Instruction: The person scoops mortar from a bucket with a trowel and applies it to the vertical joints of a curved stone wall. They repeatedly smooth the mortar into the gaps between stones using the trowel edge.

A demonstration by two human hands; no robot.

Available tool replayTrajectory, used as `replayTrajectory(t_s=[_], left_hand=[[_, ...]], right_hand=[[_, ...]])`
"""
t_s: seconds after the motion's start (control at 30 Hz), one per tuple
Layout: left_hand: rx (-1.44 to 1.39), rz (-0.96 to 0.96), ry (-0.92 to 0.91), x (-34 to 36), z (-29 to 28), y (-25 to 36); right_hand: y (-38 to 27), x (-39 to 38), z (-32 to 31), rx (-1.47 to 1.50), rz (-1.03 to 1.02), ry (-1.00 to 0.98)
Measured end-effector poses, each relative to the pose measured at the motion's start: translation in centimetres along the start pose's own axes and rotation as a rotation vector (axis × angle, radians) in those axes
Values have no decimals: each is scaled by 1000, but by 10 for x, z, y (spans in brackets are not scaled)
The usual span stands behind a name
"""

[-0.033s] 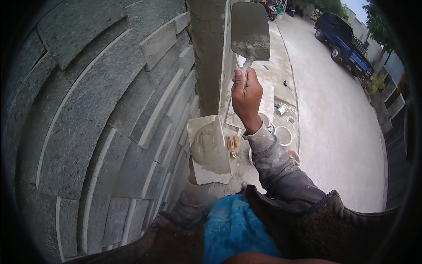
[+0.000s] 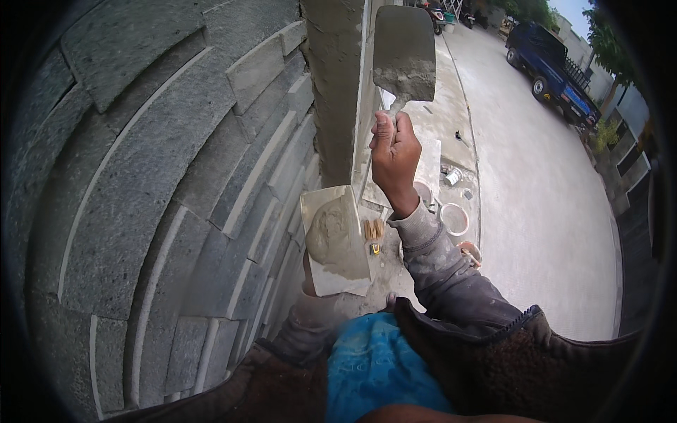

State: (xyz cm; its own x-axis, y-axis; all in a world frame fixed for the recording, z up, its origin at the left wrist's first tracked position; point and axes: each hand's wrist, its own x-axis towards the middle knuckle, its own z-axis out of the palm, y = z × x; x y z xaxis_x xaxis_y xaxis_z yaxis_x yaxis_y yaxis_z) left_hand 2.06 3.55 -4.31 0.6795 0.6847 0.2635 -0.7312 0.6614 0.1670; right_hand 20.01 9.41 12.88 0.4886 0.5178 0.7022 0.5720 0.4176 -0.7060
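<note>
Beside a grey stone wall (image 2: 151, 169) at 9 o'clock, a trowel (image 2: 405, 49), its grey blade (image 2: 405, 39) crusted with mortar (image 2: 409, 80) along the lower edge, is at 1 o'clock, the right hand (image 2: 396, 161) closed round it. Toward 6 o'clock, a pale board (image 2: 338, 280) bears a smooth, wet grey mound (image 2: 328, 229); the left hand (image 2: 308, 277) is mostly hidden behind it, its grip impossible to tell. A bucket (image 2: 455, 220) sits at 3 o'clock.
</note>
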Motion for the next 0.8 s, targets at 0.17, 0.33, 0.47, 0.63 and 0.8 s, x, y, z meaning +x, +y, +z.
replayTrajectory(t_s=[0.17,0.33,0.47,0.63,0.8], left_hand=[[-29,30,75,-8,-29,11],[-49,23,79,-5,-41,12],[-18,41,79,-8,-47,14],[-34,57,131,-14,-42,14],[-19,67,130,-16,-41,18]], right_hand=[[-26,12,40,75,-214,-29],[-30,33,61,40,-220,-22],[-37,36,64,20,-189,1],[-37,24,53,43,-161,203],[-26,7,34,205,-168,-20]])
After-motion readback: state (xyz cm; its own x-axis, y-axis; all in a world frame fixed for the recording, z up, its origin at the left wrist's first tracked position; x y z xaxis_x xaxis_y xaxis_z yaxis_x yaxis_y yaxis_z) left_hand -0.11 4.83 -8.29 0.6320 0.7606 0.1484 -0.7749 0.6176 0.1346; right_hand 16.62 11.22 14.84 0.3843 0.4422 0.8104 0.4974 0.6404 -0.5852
